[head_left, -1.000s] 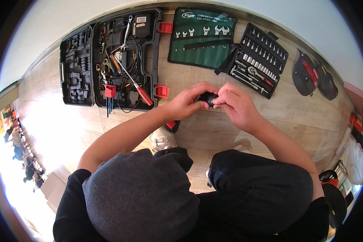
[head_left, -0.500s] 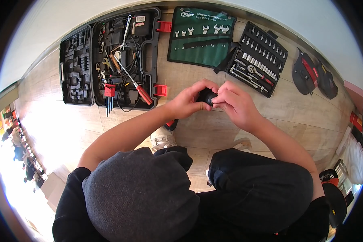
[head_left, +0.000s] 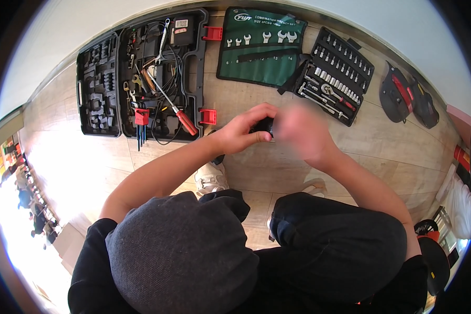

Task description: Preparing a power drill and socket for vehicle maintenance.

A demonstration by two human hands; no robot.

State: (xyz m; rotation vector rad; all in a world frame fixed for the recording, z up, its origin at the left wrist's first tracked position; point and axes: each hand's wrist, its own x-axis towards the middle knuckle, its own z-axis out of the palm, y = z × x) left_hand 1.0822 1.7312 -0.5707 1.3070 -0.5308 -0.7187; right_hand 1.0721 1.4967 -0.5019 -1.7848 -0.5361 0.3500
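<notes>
My left hand [head_left: 244, 130] is curled around a dark, rounded piece [head_left: 263, 126], with the thumb along its near side. Only a bit of this black piece shows between thumb and fingers, so its kind cannot be made out. Right up against it is my right hand [head_left: 303, 131], its fingers smeared by a blur, which hides whether they grip anything. Under my left wrist a small dark part [head_left: 220, 158] peeks out beside my shoe; what it belongs to is hidden.
An open black tool case [head_left: 200, 63] holds cables, a red-handled screwdriver [head_left: 186, 122], pliers and a red hex key holder [head_left: 142, 116]. Beyond my hands lie a green wrench pouch [head_left: 261, 65] and an open socket set [head_left: 345, 68]. Black-and-red items [head_left: 407, 97] lie far right.
My right hand's fingers, clear on the black piece before, are now blurred. The red-and-black bit under my left wrist shows less red. My left hand keeps its hold.
</notes>
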